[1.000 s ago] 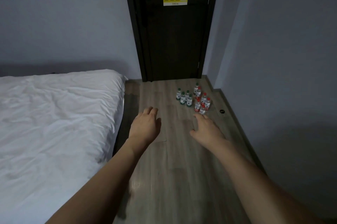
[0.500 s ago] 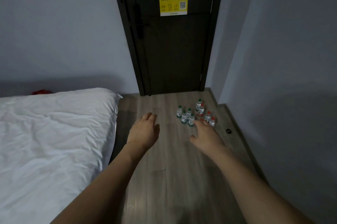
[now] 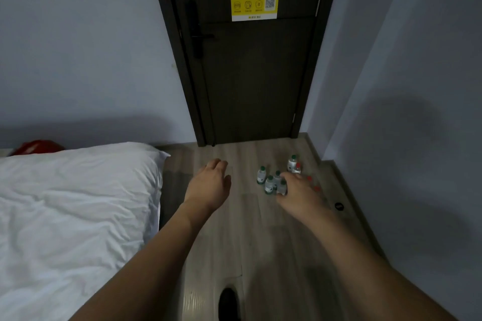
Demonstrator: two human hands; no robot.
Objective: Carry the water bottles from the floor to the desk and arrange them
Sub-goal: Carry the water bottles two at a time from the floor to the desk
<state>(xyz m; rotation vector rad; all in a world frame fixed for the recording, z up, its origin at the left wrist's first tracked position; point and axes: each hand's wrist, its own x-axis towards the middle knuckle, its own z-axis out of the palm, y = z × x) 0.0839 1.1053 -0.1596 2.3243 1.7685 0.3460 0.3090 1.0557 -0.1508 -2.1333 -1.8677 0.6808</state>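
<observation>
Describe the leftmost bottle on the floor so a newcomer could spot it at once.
Start at the dark door with the yellow Wi-Fi sign, then look down to the wooden floor before it, where small bottles cluster toward the right wall. The leftmost bottle stands upright with a green cap, slightly apart on the bed's side.

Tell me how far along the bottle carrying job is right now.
Nothing looks done yet: the water bottles all stand clustered on the floor near the door, and no desk is in view. In hand: nothing; the left hand and right hand are open, reaching toward them. Left: picking up, carrying and arranging every bottle.
</observation>
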